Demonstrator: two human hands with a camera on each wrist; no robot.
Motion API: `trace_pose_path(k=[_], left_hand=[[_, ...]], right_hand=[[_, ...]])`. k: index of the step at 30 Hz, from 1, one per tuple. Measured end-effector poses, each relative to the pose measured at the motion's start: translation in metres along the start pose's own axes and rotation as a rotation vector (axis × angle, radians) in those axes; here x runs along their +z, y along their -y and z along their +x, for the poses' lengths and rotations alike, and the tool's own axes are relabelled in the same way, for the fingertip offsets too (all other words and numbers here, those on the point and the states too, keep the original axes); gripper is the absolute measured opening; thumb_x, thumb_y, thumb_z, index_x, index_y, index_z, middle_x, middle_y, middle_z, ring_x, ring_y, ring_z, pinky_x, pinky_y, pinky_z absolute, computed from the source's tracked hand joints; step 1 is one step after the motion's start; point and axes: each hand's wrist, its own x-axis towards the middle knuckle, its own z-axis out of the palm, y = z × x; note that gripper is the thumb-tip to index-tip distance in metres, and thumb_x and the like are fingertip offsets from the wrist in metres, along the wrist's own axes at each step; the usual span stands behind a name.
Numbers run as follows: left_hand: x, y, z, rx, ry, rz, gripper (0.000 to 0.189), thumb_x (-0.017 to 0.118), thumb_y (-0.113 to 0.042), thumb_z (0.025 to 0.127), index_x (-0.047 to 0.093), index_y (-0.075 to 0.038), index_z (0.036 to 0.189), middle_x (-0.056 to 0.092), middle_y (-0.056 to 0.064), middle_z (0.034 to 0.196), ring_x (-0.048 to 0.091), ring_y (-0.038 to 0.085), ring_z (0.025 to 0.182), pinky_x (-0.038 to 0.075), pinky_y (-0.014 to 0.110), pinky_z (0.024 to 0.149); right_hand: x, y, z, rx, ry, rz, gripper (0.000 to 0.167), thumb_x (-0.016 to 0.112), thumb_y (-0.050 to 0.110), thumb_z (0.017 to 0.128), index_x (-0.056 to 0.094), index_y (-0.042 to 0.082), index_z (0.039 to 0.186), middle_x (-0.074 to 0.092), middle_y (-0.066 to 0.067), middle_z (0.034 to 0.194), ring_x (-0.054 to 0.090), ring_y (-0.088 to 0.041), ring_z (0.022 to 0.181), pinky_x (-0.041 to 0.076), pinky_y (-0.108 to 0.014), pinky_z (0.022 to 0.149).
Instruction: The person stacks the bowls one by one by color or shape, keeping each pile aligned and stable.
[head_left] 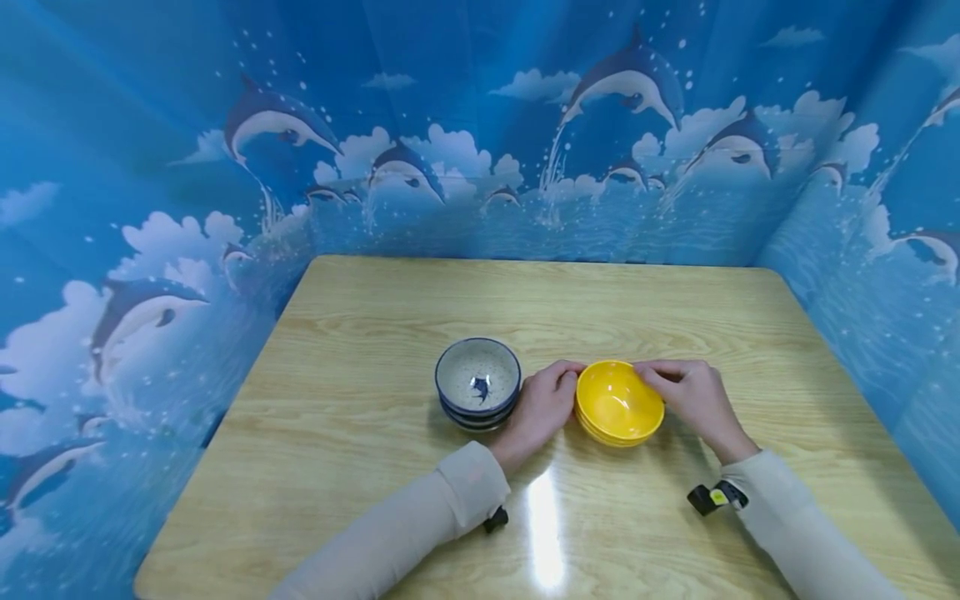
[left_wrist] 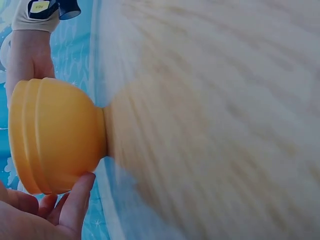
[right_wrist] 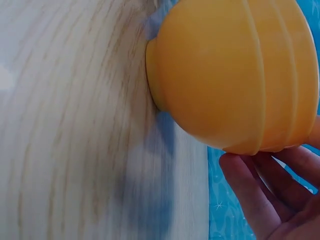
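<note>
A nested stack of yellow bowls point(head_left: 619, 403) stands upright on the wooden table, its rims showing as close bands in both wrist views. My left hand point(head_left: 546, 407) holds the stack's left side, with fingertips against the outer wall in the left wrist view. On the opposite side, my right hand point(head_left: 693, 400) grips near the rim, thumb at the top edge and fingers point(right_wrist: 250, 195) along the outside below it. The foot of the lowest yellow bowl point(left_wrist: 101, 132) meets the tabletop. Left of my left hand sits a stack of grey-white speckled bowls point(head_left: 477, 379) with dark blue rims.
The light wooden table point(head_left: 360, 333) has rounded far corners. A blue curtain point(head_left: 465, 92) printed with dolphins and clouds hangs behind it and along both sides. My left forearm point(head_left: 405, 525) passes in front of the speckled stack. A glare patch point(head_left: 545, 533) lies near the front.
</note>
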Motion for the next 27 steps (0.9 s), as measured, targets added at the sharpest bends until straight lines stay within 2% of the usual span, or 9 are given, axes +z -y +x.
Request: trace_pose_path(k=[3,5,7,10,13,16,22,27], left_hand=[[-0.001,-0.001,0.000,0.019,-0.005,0.017,0.034,0.049,-0.027,0.114,0.077,-0.023,0.134,0.078,-0.005,0.133,0.067,0.007,0.113,0.058,0.034,0.104],[-0.002,-0.002,0.000,0.012,0.007,0.011,0.034,0.049,-0.027,0.115,0.076,-0.022,0.135,0.077,-0.005,0.134,0.068,0.009,0.117,0.059,0.037,0.107],[-0.002,-0.003,-0.001,-0.004,0.021,0.012,0.034,0.048,-0.028,0.116,0.075,-0.023,0.137,0.076,-0.006,0.137,0.067,0.008,0.122,0.057,0.037,0.110],[-0.003,-0.005,-0.003,-0.023,0.047,0.002,0.034,0.049,-0.030,0.116,0.071,-0.025,0.142,0.073,-0.007,0.142,0.066,0.009,0.129,0.056,0.037,0.114],[-0.005,-0.009,-0.005,-0.025,0.088,-0.011,0.037,0.049,-0.031,0.116,0.065,-0.026,0.149,0.068,-0.008,0.150,0.064,0.012,0.135,0.055,0.038,0.117],[-0.008,-0.013,-0.007,-0.001,0.115,0.001,0.039,0.050,-0.033,0.116,0.059,-0.029,0.154,0.062,-0.008,0.156,0.060,0.015,0.141,0.052,0.042,0.120],[-0.018,-0.028,-0.009,0.085,0.113,0.083,0.040,0.052,-0.033,0.114,0.058,-0.035,0.154,0.057,-0.006,0.160,0.055,0.019,0.145,0.049,0.047,0.122],[-0.035,-0.046,-0.011,0.174,0.139,0.131,0.043,0.054,-0.029,0.113,0.057,-0.033,0.156,0.054,-0.004,0.161,0.056,0.021,0.142,0.053,0.044,0.117]], right_hand=[[0.001,0.001,0.000,0.008,0.000,0.004,0.046,0.066,0.042,0.110,0.077,0.002,0.132,0.078,-0.020,0.131,0.074,-0.040,0.122,0.067,-0.044,0.096],[0.001,0.002,0.000,0.014,0.002,0.007,0.048,0.065,0.043,0.110,0.076,0.002,0.133,0.077,-0.020,0.131,0.074,-0.040,0.122,0.067,-0.040,0.095],[0.001,0.003,0.000,0.020,0.005,0.009,0.049,0.065,0.044,0.110,0.076,0.002,0.133,0.077,-0.020,0.132,0.073,-0.040,0.122,0.067,-0.031,0.092],[0.002,0.003,0.000,0.027,0.008,0.013,0.051,0.064,0.046,0.110,0.076,0.002,0.133,0.077,-0.021,0.132,0.073,-0.039,0.121,0.060,-0.016,0.086],[0.002,0.002,0.000,0.029,0.011,0.020,0.053,0.063,0.048,0.110,0.076,0.002,0.134,0.077,-0.022,0.132,0.073,-0.038,0.119,0.053,-0.008,0.081],[0.002,0.001,0.001,0.029,0.009,0.027,0.054,0.061,0.049,0.111,0.075,0.003,0.135,0.076,-0.021,0.133,0.073,-0.036,0.118,0.052,-0.006,0.080],[-0.006,0.002,0.005,0.017,-0.006,0.081,0.050,0.059,0.046,0.112,0.075,0.004,0.135,0.077,-0.019,0.132,0.074,-0.029,0.113,0.061,-0.012,0.081],[-0.017,0.007,0.012,-0.022,-0.014,0.124,0.049,0.062,0.043,0.112,0.074,0.002,0.136,0.077,-0.021,0.130,0.075,-0.005,0.099,0.063,-0.013,0.082]])
